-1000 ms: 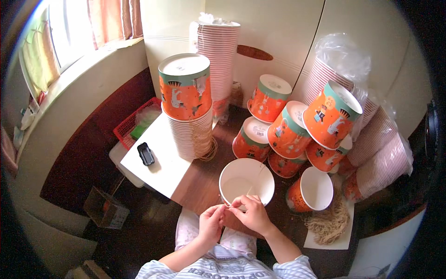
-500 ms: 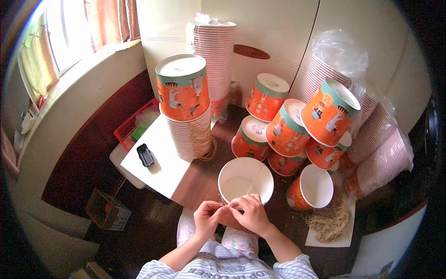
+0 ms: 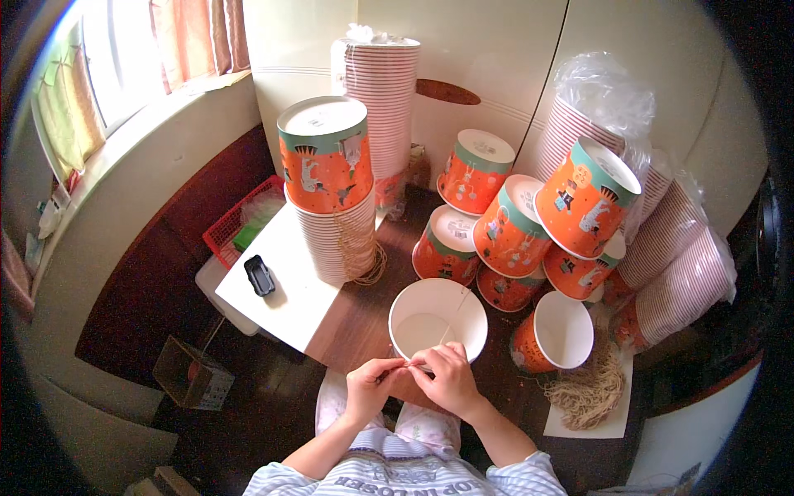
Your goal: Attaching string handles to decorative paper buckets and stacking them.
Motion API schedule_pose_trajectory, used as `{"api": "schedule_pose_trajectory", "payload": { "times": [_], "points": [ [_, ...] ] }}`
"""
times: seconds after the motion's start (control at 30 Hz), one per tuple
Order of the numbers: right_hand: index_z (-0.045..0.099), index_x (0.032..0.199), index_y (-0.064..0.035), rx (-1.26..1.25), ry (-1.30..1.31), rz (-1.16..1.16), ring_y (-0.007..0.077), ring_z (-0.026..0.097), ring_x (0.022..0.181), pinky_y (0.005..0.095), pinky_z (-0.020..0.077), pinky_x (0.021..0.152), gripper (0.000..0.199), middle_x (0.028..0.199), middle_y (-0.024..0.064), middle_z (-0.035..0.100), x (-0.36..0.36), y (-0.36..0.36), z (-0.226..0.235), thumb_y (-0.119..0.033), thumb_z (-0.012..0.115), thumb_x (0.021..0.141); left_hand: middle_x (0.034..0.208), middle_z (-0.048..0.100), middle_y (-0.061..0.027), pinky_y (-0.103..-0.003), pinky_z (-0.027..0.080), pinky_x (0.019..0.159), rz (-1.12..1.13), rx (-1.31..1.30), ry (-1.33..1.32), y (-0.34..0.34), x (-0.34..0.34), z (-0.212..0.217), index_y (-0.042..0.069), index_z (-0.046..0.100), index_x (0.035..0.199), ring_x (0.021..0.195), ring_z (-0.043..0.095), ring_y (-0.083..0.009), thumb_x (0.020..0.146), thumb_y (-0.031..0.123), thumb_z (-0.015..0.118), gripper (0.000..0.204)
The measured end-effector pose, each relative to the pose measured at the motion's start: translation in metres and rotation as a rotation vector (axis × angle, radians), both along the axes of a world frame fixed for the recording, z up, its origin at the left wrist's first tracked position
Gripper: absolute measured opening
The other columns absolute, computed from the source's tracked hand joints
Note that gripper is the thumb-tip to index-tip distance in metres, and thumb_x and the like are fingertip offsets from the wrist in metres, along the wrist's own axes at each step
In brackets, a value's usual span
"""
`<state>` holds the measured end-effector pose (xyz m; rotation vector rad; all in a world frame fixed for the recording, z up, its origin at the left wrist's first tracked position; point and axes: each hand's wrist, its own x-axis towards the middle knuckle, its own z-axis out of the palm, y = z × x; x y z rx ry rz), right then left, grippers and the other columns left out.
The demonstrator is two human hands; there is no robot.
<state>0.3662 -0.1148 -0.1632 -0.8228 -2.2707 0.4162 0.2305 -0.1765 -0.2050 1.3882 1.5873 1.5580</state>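
- At the near edge of the counter point(image 3: 356, 318), your two hands meet over the near rim of a white paper bucket point(image 3: 437, 318), which stands upright and open just beyond your knuckles.
- Your left hand point(image 3: 372, 388) has its grip pinched tight, thumb and forefinger closed on the end of a thin pale string point(image 3: 451, 318).
- Your right hand point(image 3: 447, 376) is curled shut too, fingertips pressed on the same string right at the bucket's rim, touching the left hand's fingertips.
- From that pinch the string runs up across the inside of the bucket.
- Just right of it, a second open bucket point(image 3: 556, 332) with an orange printed outside leans with its mouth toward you.
- Near your right forearm, a loose heap of tan strings point(image 3: 589, 388) lies on a white sheet point(image 3: 612, 422).
- Behind the two open ones, a pile of orange buckets point(image 3: 513, 227) rests bottoms-up and tilted, leaning on one another.
- Farther left, a tall nested stack point(image 3: 335, 223) stands on the counter with an upturned orange bucket point(image 3: 324, 157) on top and a coil of string point(image 3: 368, 269) at its foot.
- A small black object point(image 3: 260, 274) lies on the white part of the counter, well apart from your hands.
- Against the wall, more stacked cups point(image 3: 382, 91) stand, and plastic-wrapped stacks point(image 3: 662, 240) lean at the right.
- A red basket point(image 3: 240, 219) sits by the window side.
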Motion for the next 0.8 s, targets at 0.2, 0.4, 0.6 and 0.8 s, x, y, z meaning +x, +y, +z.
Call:
{"api": "schedule_pose_trajectory", "payload": {
  "times": [0.2, 0.4, 0.6, 0.8],
  "points": [
    [0.053, 0.078, -0.0119, -0.001, -0.009, 0.016, 0.0183, 0.055, 0.069, 0.034, 0.0355, 0.07, 0.013, 0.07, 0.0004, 0.056, 0.001, -0.001, -0.001, -0.015, 0.064, 0.071, 0.073, 0.063, -0.0068, -0.021, 0.047, 0.058, 0.02, -0.018, -0.097, -0.001, -0.002, -0.003, 0.0, 0.063, 0.082, 0.065, 0.058, -0.0085, 0.072, 0.001, 0.065, 0.01],
    [0.053, 0.078, -0.0115, 0.008, -0.01, 0.019, 0.0183, 0.055, 0.069, 0.0338, 0.0352, 0.07, 0.013, 0.07, 0.0004, 0.056, 0.001, -0.002, 0.0, -0.015, 0.064, 0.071, 0.072, 0.063, -0.0074, -0.022, 0.047, 0.056, 0.016, -0.012, -0.033, -0.001, -0.002, -0.002, 0.002, 0.063, 0.081, 0.062, 0.059, -0.0103, 0.071, 0.003, 0.066, 0.011],
    [0.053, 0.077, -0.0113, 0.024, -0.021, 0.02, 0.0174, 0.055, 0.069, 0.0341, 0.035, 0.07, 0.013, 0.069, -0.0004, 0.057, 0.002, -0.003, 0.002, -0.015, 0.064, 0.071, 0.072, 0.062, -0.0082, -0.026, 0.048, 0.055, 0.016, 0.065, 0.171, -0.001, -0.004, 0.005, 0.005, 0.065, 0.081, 0.062, 0.06, -0.018, 0.069, 0.006, 0.066, 0.012],
    [0.053, 0.076, -0.0114, 0.045, -0.044, 0.03, 0.0162, 0.055, 0.07, 0.0341, 0.0345, 0.071, 0.013, 0.069, -0.0013, 0.057, 0.002, -0.006, 0.003, -0.016, 0.064, 0.071, 0.074, 0.062, -0.0088, -0.027, 0.048, 0.055, 0.0, 0.08, 0.244, -0.002, -0.005, 0.008, 0.004, 0.064, 0.081, 0.062, 0.06, -0.0196, 0.069, 0.006, 0.066, 0.012]
  ]
}}
